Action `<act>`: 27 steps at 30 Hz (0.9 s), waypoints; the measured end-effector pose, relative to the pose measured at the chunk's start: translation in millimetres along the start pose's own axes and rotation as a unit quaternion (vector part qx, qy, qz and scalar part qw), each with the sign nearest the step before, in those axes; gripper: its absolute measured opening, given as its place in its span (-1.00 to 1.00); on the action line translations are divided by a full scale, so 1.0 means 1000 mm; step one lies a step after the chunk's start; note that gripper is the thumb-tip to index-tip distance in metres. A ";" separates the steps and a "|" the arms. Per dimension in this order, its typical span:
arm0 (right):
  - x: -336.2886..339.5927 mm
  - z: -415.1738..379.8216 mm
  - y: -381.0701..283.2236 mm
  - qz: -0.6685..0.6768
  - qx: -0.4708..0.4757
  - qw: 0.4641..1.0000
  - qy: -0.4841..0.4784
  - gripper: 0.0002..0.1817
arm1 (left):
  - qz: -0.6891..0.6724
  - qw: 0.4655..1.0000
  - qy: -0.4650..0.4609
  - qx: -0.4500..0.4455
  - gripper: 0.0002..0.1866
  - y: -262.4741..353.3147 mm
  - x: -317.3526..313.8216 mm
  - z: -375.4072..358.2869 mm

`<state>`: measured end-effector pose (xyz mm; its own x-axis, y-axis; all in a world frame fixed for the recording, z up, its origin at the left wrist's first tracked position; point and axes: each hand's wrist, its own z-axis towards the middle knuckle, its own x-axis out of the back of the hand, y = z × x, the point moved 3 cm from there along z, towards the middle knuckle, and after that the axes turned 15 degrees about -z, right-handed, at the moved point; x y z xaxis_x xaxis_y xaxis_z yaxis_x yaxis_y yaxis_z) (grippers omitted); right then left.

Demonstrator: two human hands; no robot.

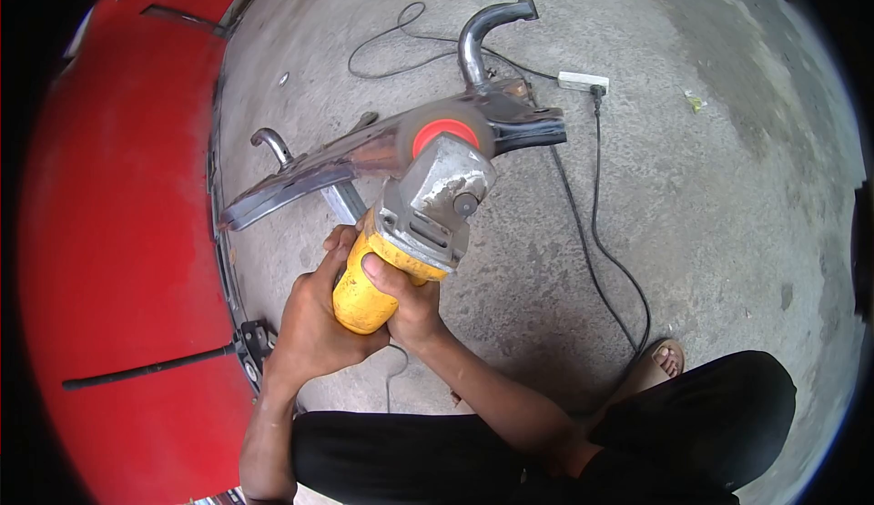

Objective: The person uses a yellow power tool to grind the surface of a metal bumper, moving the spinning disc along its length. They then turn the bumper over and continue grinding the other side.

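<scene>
A yellow angle grinder with a grey metal head and a red-centred disc is gripped in both hands. My left hand wraps the yellow body from the left and below. My right hand clasps the same body from the right, thumb across the top. The disc rests against a long, shiny, curved metal bumper bar lying on the concrete floor, with bent tube ends rising from it.
A red vehicle body panel fills the left side, with a black rod across it. A white power strip and black cables lie on the floor to the right. My sandalled foot and dark trousers are at the bottom.
</scene>
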<state>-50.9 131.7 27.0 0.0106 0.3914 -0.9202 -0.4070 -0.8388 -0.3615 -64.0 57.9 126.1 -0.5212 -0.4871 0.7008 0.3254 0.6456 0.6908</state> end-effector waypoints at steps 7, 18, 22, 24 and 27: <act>-0.002 0.002 -0.005 0.012 0.005 1.000 0.004 -0.62 | -0.004 1.000 0.004 -0.005 -0.07 0.006 -0.002 0.002; 0.003 0.002 -0.002 0.000 -0.001 1.000 -0.009 -0.61 | -0.010 1.000 0.002 0.002 -0.08 0.008 -0.003 0.003; 0.004 0.002 0.003 -0.005 -0.016 1.000 -0.013 -0.60 | -0.010 1.000 0.002 0.025 -0.09 0.003 -0.001 0.001; 0.004 0.002 0.004 -0.003 -0.017 1.000 -0.017 -0.60 | -0.012 1.000 0.002 0.021 -0.10 0.002 -0.001 0.001; 0.005 0.002 0.004 -0.008 -0.014 1.000 -0.016 -0.59 | -0.010 1.000 0.000 0.018 -0.10 0.001 -0.001 0.001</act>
<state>-54.5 131.5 21.6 -0.0119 0.4160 -0.9093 -0.3816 -0.8424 -0.3804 -64.2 59.8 126.0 -0.5279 -0.4993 0.6871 0.2864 0.6569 0.6974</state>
